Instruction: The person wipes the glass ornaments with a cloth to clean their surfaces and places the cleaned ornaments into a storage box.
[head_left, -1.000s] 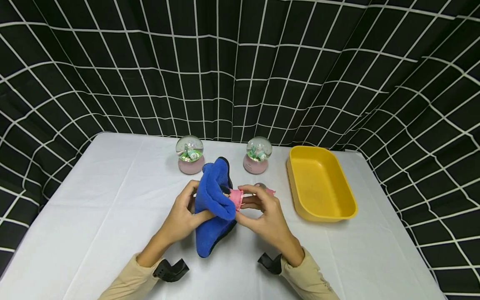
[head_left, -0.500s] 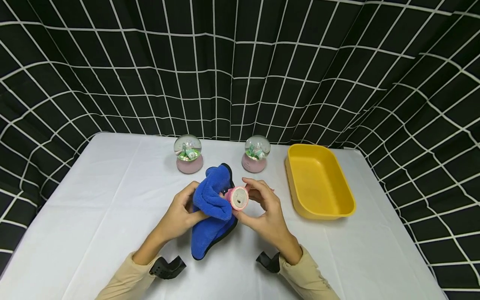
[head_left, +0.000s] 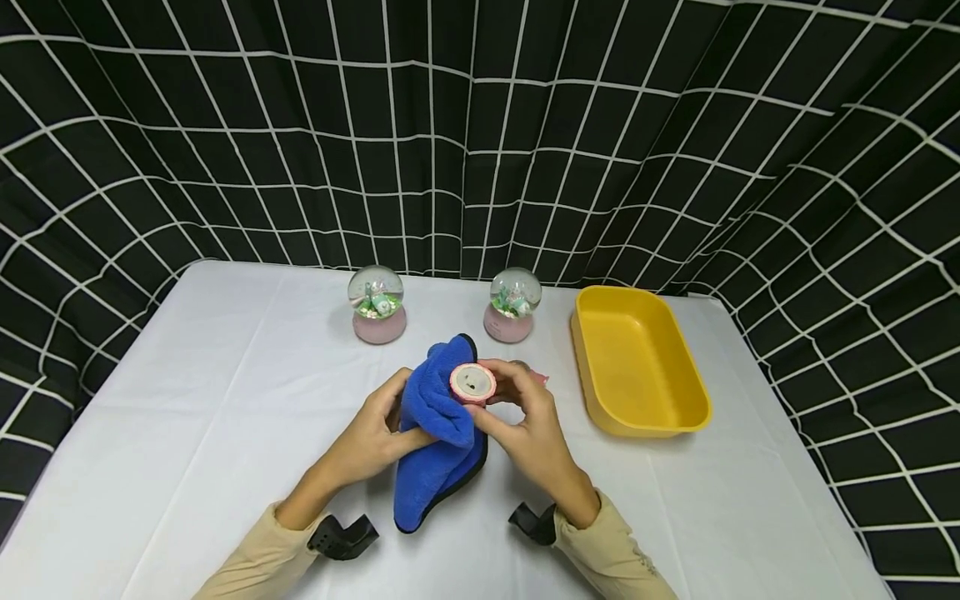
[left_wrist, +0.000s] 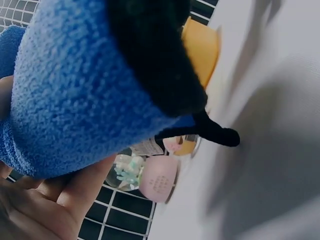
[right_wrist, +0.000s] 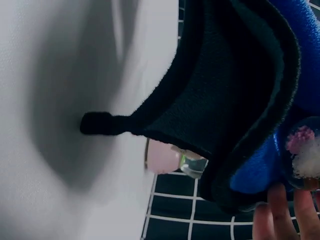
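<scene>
My left hand grips a blue plush cloth with a dark edge, bunched up above the table. The fingers of my right hand hold a small snow globe by its pink base, whose pale underside faces up toward the head camera. Its glass dome, with pink and white bits inside, lies against the cloth in the right wrist view. From the left wrist, the cloth fills much of the picture and hides the held globe.
Two larger snow globes on pink bases stand at the back, one left and one right. Partly hidden behind my right hand lies another small pink object. A yellow plastic tub stands at the right on the white-covered table.
The small globe has been turned so its underside, seen side-on at first, now points up. The cloth has shifted slightly toward the right and nearer to me.
</scene>
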